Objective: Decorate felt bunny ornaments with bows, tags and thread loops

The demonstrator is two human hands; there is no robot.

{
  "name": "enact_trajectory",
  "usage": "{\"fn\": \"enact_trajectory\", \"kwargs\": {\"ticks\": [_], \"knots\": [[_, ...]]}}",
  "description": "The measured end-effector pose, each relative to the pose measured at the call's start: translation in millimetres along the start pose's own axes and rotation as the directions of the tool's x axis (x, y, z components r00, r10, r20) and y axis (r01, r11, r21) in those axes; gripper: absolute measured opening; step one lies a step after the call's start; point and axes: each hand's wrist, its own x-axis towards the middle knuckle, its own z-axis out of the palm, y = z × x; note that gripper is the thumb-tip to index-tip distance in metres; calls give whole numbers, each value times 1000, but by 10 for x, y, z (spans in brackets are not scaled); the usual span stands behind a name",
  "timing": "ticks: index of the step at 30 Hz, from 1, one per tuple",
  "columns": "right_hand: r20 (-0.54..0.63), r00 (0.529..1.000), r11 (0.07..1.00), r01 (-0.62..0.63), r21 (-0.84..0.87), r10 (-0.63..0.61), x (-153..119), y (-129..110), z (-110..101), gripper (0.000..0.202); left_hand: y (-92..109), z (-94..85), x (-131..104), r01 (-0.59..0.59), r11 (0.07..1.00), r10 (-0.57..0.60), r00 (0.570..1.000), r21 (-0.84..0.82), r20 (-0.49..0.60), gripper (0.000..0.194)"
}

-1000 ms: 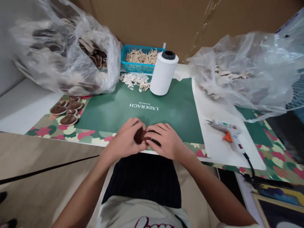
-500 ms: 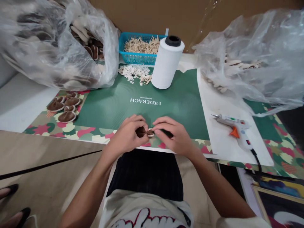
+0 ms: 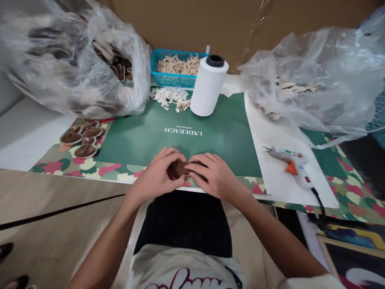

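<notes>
Between my hands, at the front edge of the table, is a small brown felt piece with a rounded body. My left hand is curled around its left side, thumb below and fingers above. The fingertips of my right hand pinch its right end, which they mostly cover. Under the hands lies a green printed sheet with a patterned border. Several similar brown felt pieces with pale edges are grouped on the left part of the border.
A white thread cone stands at the back beside a pile of white tags. Behind them is a blue basket of cream strands. Plastic bags bulge at both sides. A glue gun lies right, its cord trailing off the edge.
My left hand has opened a little wider around the felt piece, and more of its brown face shows. The right fingertips have closed in over its right end. The view has shifted slightly.
</notes>
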Motion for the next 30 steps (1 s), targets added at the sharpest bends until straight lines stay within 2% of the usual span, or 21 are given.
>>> {"fn": "enact_trajectory", "kwargs": {"ticks": [3,7,14,20,23,26,30], "knots": [[35,999,999,-5,-32,6,6,-24,-15,27,28,-4,8,-2,999,3,1000,32,-3,16],[45,999,1000,-26,4,26,29,-36,-11,24,39,-18,26,20,996,-22,1000,86,17,11],[29,999,999,-38,21,38,17,-34,4,23,49,-24,14,-54,987,54,999,153,7,9],[19,999,998,-50,45,49,2,-32,13,22,37,-38,149,35,988,-52,993,150,107,8],[3,998,992,-55,113,55,-5,-11,6,18,40,-42,189,51,986,-72,988,156,134,7],[-86,987,949,-108,297,139,-21,21,-9,15,48,-28,182,44,986,-64,990,160,124,6],[-203,923,864,-204,461,326,-41,41,-29,16,56,5,161,37,983,-56,993,180,101,6]]}}
